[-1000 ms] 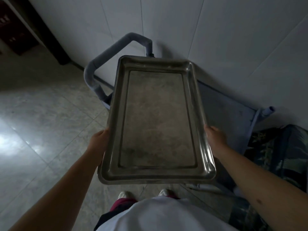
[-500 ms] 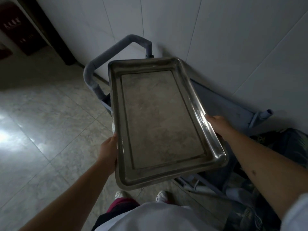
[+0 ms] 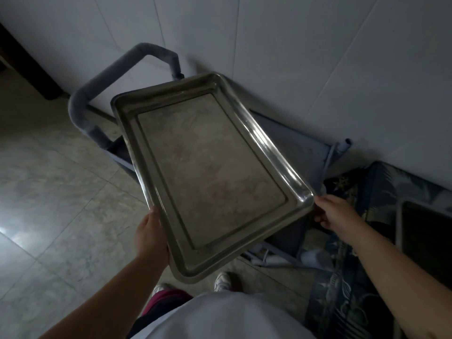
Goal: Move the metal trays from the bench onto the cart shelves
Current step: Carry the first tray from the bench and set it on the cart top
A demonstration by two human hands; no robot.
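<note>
Above the cart [image 3: 288, 133], held in the air: one metal tray [image 3: 208, 172], rectangular, shallow, with a rolled rim and a dull, stained floor; nothing lies in it. Its long axis runs slantwise across the cart, far end toward the cart's handle, near corner low by the person's feet

Left hand [image 3: 150, 234]: closed on the tray's left long edge near the near corner, thumb lying along the rim, fingers hidden under the tray

Right hand [image 3: 333, 211]: at the tray's right near corner, fingers curled just below and beside the rim; whether they clamp the metal or only touch it cannot be told

Cart: blue-grey, set against the white tiled wall [image 3: 305, 50]; padded tubular handle [image 3: 107, 84] at the end left of the tray; top shelf mostly hidden beneath the tray, a bare strip showing to the tray's right; lower frame bars visible under the tray's near right side

Right of the cart: dark patterned cloth [image 3: 347, 277], with the edge of a second dark tray-like item [image 3: 425, 241] lying on it, too dim to identify

Below the tray: pale tiled floor [image 3: 61, 204], two white shoes [image 3: 222, 281], and the person's white top
</note>
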